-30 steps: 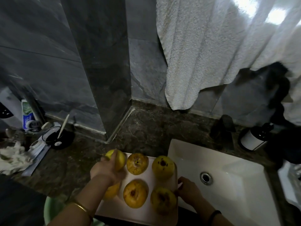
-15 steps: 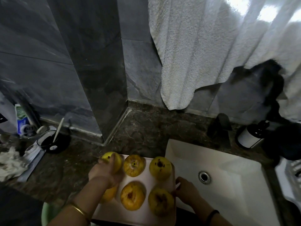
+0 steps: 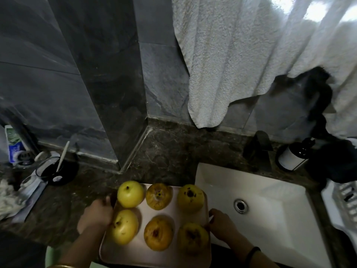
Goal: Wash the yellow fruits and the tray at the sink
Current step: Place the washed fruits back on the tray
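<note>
A pale tray (image 3: 141,250) lies on the dark stone counter just left of the white sink (image 3: 270,209). Several yellow fruits sit on it in two rows, among them a bright one at the back left (image 3: 130,194), a browner one in the middle front (image 3: 158,235) and a spotted one at the back right (image 3: 190,198). My left hand (image 3: 95,214) grips the tray's left edge, fingers curled over the rim. My right hand (image 3: 222,221) holds the tray's right edge, beside the sink.
A black tap (image 3: 257,145) and a dark soap bottle (image 3: 293,156) stand behind the sink. White towels (image 3: 241,60) hang above. At the left are a black cup with a stick (image 3: 56,171), a toothpaste tube (image 3: 14,146) and a cloth (image 3: 7,198). A white rack (image 3: 342,204) sits at the right.
My left hand has come off the back-left fruit and dropped to the tray's left edge. The right hand stays at the right edge.
</note>
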Action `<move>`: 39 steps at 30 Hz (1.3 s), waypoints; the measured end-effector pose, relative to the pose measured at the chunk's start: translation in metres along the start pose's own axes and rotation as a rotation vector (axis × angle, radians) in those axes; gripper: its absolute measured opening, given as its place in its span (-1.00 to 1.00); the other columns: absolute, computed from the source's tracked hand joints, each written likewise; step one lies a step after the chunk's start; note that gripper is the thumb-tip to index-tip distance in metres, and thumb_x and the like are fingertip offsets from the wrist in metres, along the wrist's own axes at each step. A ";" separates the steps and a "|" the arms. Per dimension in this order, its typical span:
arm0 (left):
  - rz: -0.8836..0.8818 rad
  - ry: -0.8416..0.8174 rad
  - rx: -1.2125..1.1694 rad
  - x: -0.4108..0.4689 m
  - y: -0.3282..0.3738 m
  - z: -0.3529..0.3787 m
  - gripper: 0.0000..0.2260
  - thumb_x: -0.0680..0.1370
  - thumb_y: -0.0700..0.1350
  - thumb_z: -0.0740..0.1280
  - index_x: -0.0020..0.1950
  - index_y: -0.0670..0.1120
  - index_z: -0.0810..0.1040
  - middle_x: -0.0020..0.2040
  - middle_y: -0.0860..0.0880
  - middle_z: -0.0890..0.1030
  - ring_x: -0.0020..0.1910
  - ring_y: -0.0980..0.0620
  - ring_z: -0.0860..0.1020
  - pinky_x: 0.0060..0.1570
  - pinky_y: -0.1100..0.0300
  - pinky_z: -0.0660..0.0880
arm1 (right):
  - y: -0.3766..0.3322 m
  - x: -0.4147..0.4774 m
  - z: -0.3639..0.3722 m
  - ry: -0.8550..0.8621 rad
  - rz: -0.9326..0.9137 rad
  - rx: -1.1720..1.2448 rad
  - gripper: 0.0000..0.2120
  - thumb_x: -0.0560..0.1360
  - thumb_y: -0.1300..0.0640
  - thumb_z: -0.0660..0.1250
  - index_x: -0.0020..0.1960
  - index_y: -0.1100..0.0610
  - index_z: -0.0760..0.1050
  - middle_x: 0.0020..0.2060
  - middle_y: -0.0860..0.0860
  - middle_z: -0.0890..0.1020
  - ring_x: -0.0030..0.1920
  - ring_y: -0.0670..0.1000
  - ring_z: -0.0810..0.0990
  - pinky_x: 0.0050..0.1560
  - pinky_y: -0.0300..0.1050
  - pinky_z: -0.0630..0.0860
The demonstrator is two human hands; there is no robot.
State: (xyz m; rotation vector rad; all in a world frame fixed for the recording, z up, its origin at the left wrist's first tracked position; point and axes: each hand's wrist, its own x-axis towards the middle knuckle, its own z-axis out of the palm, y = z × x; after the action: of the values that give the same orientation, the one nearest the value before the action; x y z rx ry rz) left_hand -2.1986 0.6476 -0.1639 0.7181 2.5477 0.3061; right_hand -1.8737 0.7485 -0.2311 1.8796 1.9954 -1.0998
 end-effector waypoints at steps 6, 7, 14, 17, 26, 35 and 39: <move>-0.084 -0.110 -0.008 0.006 -0.009 0.010 -0.64 0.56 0.01 0.22 0.19 -0.21 0.56 0.17 -0.31 0.56 0.15 -0.27 0.52 0.07 0.03 0.45 | -0.002 0.003 0.000 0.006 0.003 -0.023 -0.72 0.51 0.05 0.30 0.18 0.11 0.46 0.12 0.07 0.59 0.11 0.06 0.56 0.03 -0.16 0.45; -0.082 -0.121 -0.004 0.006 -0.009 0.012 -0.64 0.56 0.02 0.22 0.19 -0.21 0.56 0.16 -0.30 0.56 0.15 -0.26 0.52 0.07 0.04 0.45 | -0.003 0.003 0.001 0.012 0.002 -0.025 -0.73 0.51 0.05 0.29 0.18 0.11 0.46 0.12 0.07 0.60 0.11 0.06 0.56 0.01 -0.17 0.45; -0.088 0.114 0.018 0.004 0.006 0.009 -0.71 0.53 0.00 0.23 0.07 -0.17 0.60 0.04 -0.26 0.61 0.04 -0.25 0.57 -0.12 0.07 0.41 | -0.002 -0.003 -0.005 -0.010 0.001 -0.004 -0.72 0.47 0.03 0.35 0.16 0.03 0.47 0.10 0.06 0.61 0.07 0.05 0.58 -0.02 -0.16 0.46; 0.035 0.211 0.003 0.002 0.021 0.004 -0.78 0.53 -0.05 0.26 0.06 -0.14 0.57 0.02 -0.28 0.60 0.01 -0.27 0.57 -0.15 0.06 0.40 | -0.004 -0.009 -0.011 -0.001 0.011 -0.082 -0.68 0.46 -0.06 0.36 0.17 -0.01 0.44 0.11 0.02 0.57 0.10 0.03 0.55 0.03 -0.15 0.45; 0.446 0.233 0.001 -0.024 0.072 0.012 -0.80 0.52 -0.10 0.29 0.14 0.00 0.53 0.12 -0.09 0.56 -0.02 -0.13 0.57 -0.18 0.14 0.45 | -0.010 -0.029 -0.059 0.375 -0.061 0.229 -0.84 0.40 0.31 0.34 -0.17 0.05 0.48 -0.16 -0.03 0.55 -0.09 0.02 0.52 0.05 -0.03 0.52; 0.650 0.147 0.024 -0.065 0.129 0.046 -0.64 0.44 -0.20 0.40 0.24 -0.13 0.54 0.33 -0.16 0.38 0.15 -0.20 0.52 0.01 -0.02 0.50 | 0.044 -0.047 -0.124 0.669 -0.051 0.311 -0.72 0.53 0.17 0.29 0.24 0.08 0.49 0.18 0.01 0.55 0.05 0.00 0.55 -0.03 -0.24 0.36; 0.670 0.104 0.044 -0.104 0.172 0.082 -0.65 0.50 -0.13 0.34 0.29 -0.04 0.49 0.39 -0.07 0.31 0.20 -0.09 0.49 0.09 0.05 0.47 | 0.113 -0.035 -0.195 0.915 0.006 0.441 -0.72 0.47 0.26 0.32 0.18 0.24 0.49 0.10 0.19 0.54 0.04 0.16 0.55 -0.07 -0.14 0.36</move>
State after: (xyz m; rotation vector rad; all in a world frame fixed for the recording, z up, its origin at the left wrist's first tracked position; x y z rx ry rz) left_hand -2.0047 0.7423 -0.1379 1.6003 2.3334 0.5109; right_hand -1.6964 0.8329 -0.1156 3.0238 2.2486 -0.7710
